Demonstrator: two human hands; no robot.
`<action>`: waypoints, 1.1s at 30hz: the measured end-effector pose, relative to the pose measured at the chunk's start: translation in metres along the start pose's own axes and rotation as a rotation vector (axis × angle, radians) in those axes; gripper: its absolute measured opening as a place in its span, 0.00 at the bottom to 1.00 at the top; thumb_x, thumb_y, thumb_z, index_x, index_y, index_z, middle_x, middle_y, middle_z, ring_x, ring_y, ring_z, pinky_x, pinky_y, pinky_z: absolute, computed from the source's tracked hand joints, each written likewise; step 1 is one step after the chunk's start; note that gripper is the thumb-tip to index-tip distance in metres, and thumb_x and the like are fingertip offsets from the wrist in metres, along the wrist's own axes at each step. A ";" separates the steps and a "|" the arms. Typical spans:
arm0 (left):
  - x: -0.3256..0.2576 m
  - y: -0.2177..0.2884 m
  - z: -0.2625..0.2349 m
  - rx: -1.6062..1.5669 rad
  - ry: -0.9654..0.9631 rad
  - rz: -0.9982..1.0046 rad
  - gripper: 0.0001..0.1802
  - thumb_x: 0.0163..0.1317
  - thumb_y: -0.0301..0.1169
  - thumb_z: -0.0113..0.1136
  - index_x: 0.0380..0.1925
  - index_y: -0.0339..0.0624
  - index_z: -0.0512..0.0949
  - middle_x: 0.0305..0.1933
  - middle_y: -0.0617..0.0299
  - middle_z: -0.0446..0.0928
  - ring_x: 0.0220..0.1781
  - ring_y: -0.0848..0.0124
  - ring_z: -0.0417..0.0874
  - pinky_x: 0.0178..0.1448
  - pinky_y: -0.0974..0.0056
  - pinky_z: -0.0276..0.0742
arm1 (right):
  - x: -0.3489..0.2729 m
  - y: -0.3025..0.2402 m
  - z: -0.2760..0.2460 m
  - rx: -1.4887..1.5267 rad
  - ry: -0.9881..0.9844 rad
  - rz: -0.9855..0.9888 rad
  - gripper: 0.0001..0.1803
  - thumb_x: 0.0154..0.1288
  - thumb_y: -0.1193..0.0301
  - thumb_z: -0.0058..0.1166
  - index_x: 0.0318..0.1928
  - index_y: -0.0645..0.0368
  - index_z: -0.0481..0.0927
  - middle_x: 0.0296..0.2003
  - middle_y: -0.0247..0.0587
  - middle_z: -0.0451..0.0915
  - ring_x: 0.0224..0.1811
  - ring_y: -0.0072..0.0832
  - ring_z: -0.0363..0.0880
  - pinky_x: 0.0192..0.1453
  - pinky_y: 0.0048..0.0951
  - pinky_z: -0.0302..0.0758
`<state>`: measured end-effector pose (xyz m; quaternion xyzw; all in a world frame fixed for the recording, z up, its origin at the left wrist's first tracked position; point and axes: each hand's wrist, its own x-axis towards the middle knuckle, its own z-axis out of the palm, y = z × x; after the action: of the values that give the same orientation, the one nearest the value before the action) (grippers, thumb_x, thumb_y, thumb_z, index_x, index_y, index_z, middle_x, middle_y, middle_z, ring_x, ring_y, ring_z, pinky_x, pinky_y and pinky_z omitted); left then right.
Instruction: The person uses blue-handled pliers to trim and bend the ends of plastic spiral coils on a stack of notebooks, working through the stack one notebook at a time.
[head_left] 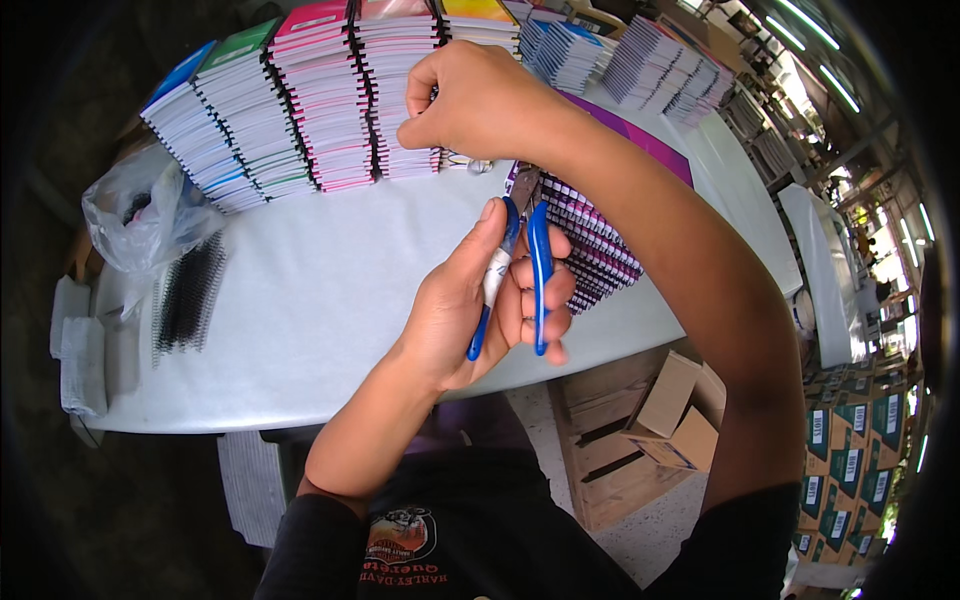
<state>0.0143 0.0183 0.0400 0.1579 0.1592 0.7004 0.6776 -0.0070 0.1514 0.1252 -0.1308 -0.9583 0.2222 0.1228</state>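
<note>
Gripping a pair of blue-handled pliers [541, 265] in my left hand [458, 305], I have the thumb along one handle and the fingers curled behind and around the other. The two handles stand apart, white tape is wrapped around the left one, and the metal jaws point up and away from me. They sit over the near edge of a stack of purple-covered spiral notebooks [598, 240], partly beneath my right forearm; from my camera I cannot tell whether metal touches coil. My right hand [478, 105] is bent inward above and beyond the pliers, fingers curled and thumb close to the index finger; I cannot tell whether anything is pinched there. It is in front of tall stacks of spiral-bound notebooks [318, 115], with blue, green, pink, red and yellow covers, lined up along the far side of the pale worktop [290, 320]. On my left, a clear plastic bag [135, 225] lies just beside a bundle of black binding coils [188, 300]. More notebooks [665, 70] stand at the far right. Below the near edge, I see an open cardboard box [680, 415] on a wooden pallet [595, 480].
</note>
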 end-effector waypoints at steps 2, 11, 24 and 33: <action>0.000 0.001 -0.017 -0.076 -0.171 -0.014 0.30 0.71 0.57 0.29 0.45 0.42 0.69 0.27 0.59 0.68 0.22 0.68 0.69 0.24 0.60 0.72 | 0.001 -0.003 -0.003 0.017 0.008 -0.008 0.12 0.41 0.64 0.64 0.23 0.60 0.79 0.18 0.36 0.77 0.21 0.24 0.75 0.29 0.26 0.73; 0.004 0.001 -0.002 0.122 0.062 0.019 0.31 0.70 0.57 0.30 0.49 0.40 0.69 0.33 0.55 0.72 0.31 0.61 0.78 0.37 0.54 0.81 | -0.001 0.001 0.001 0.087 0.073 0.005 0.12 0.43 0.64 0.64 0.24 0.60 0.79 0.17 0.33 0.75 0.18 0.21 0.71 0.27 0.24 0.70; -0.021 0.003 -0.030 0.269 -0.008 0.041 0.33 0.69 0.56 0.35 0.53 0.35 0.68 0.39 0.52 0.76 0.41 0.62 0.80 0.41 0.58 0.76 | -0.005 0.007 -0.014 0.303 0.289 -0.083 0.12 0.43 0.66 0.67 0.24 0.61 0.80 0.20 0.35 0.79 0.23 0.21 0.77 0.29 0.23 0.74; -0.055 0.081 -0.220 2.360 1.313 -0.010 0.26 0.56 0.42 0.62 0.52 0.41 0.71 0.53 0.52 0.72 0.56 0.55 0.71 0.57 0.44 0.62 | -0.091 -0.007 0.024 0.925 0.238 -0.216 0.09 0.53 0.75 0.64 0.26 0.61 0.74 0.22 0.29 0.76 0.25 0.13 0.74 0.27 0.16 0.69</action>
<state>-0.1523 -0.0412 -0.1227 0.2794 0.9541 0.0897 -0.0597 0.0694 0.1081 0.0917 0.0131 -0.7465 0.5943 0.2989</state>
